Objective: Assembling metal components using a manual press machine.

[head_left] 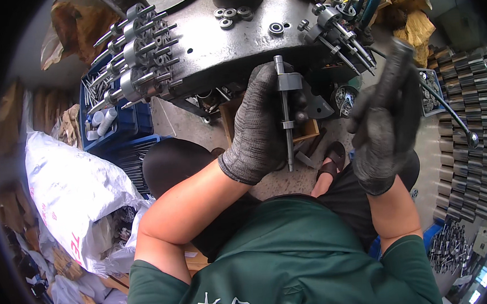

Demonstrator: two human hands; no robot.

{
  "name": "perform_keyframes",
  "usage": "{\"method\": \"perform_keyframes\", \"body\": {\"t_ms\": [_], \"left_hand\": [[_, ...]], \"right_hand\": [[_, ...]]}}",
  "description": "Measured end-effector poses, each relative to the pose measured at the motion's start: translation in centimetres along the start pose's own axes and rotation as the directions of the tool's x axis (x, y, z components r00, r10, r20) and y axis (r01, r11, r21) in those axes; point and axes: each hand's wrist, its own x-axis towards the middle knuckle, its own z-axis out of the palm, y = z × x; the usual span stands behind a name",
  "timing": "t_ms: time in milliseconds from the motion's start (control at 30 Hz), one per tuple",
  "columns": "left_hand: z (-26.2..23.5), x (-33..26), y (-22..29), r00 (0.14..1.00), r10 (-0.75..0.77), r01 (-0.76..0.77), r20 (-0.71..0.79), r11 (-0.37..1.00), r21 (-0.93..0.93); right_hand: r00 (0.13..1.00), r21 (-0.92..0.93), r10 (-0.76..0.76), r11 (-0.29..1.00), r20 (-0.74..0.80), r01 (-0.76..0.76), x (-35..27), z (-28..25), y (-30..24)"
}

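Observation:
My left hand (256, 125), in a grey knit glove, is closed around a crankshaft (286, 101). The steel piece stands nearly upright in my grip, its thick block near the top and its slim end pointing down. To the right, my gloved right hand (386, 130) is raised and blurred by motion, wrapped round a dark cylindrical bar (394, 71) that tilts up and to the right. A gap separates the bar from the crankshaft. Beyond my hands, more crankshafts (135, 55) are grouped at the left of the metal bench, with others (341, 35) at its right.
On the bench top (208, 55) lie several bearings (233, 14) and a single bearing (275, 29). A long lever with a ball knob (472, 139) reaches out at the right. Blue crates (131, 117) and a white sack (79, 191) stand left. Stacked metal parts (473, 119) line the right.

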Motion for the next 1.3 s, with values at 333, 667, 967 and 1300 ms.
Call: {"method": "perform_keyframes", "body": {"t_ms": [333,667,967,1300], "left_hand": [[-1.7,-0.5,-0.7,0.973,-0.226,0.223,-0.047,0.973,-0.065],[-0.5,0.0,-0.3,0.953,-0.275,0.302,0.126,0.867,-0.396],[-0.1,-0.9,-0.6,0.968,-0.252,0.247,0.001,0.947,-0.207],[-0.8,-0.4,0.0,0.939,-0.302,0.342,0.166,0.871,-0.352]], "right_hand": [[0.851,0.079,0.447,0.872,0.275,-0.483,0.5,1.7,2.1],[0.824,0.724,0.302,0.394,0.480,-0.566,2.2,0.0,1.5],[0.968,-0.206,0.023,0.978,0.249,0.029,0.0,1.5,1.1],[0.759,0.503,0.497,0.568,0.421,-0.651,1.3,0.3,1.5]]}}
